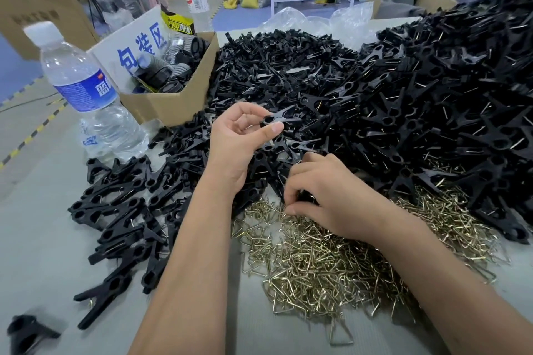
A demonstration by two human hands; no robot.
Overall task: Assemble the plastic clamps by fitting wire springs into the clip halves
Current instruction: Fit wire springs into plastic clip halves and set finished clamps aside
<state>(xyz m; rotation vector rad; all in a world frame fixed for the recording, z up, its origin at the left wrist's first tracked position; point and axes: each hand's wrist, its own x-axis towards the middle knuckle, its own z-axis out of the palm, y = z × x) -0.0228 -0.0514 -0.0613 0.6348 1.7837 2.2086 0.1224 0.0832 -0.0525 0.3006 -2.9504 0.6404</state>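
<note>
The left hand (242, 135) is raised above the table (43, 239), thumb and curled fingers pinching a matte black plastic clip (281, 118) with a round hole at its end. The right hand (326, 196) rests knuckles-up at the edge of a glinting brass-coloured heap of bent wire springs (317, 262), fingers curled around a small dark piece. Black clip halves (389, 101) lie heaped beyond. A clear ribbed bottle (86, 89) stands left, beside a cardboard box (173, 95).

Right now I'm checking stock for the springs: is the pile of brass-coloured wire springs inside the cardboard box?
No, the wire springs lie loose on the table near the person, while the cardboard box stands farther back.
</note>
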